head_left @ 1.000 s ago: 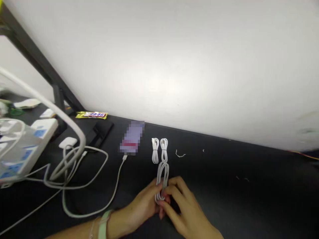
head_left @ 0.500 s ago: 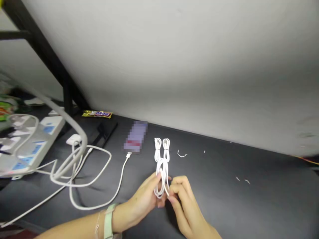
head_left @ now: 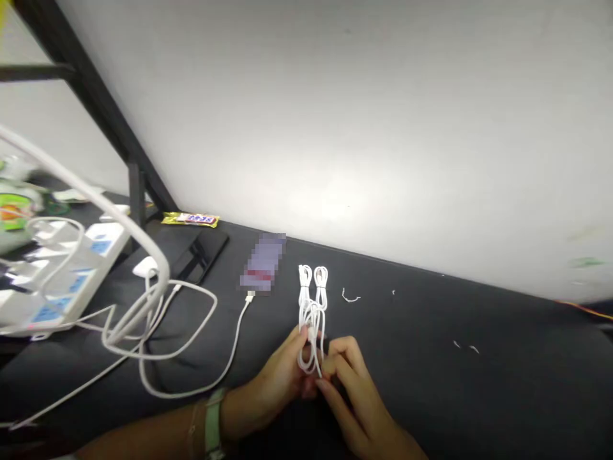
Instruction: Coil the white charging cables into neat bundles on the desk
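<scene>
A coiled white cable (head_left: 312,319) is pinched in my left hand (head_left: 282,377), its thumb lying over the loops. My right hand (head_left: 352,390) closes its thumb and fingers on the lower end of the same cable, at the coil's right side. Just beyond the held coil, two tied bundles lie side by side on the black desk: the left cable bundle (head_left: 305,284) and the right cable bundle (head_left: 320,287). Their lower parts meet or overlap the held coil in view. The fingers of my left hand behind the coil are partly hidden.
Left of my hands lies a phone (head_left: 263,262) with a charging cable (head_left: 234,338) plugged in. Farther left are a white power strip (head_left: 81,275), tangled cords and a dark phone (head_left: 205,255). A yellow snack wrapper (head_left: 191,219) lies by the wall. White tie scraps (head_left: 351,298) dot the desk.
The wall looks brighter and my hands and forearm darker. My right fingertips and the cable end have shifted slightly left. Both hands keep their hold on the cable.
</scene>
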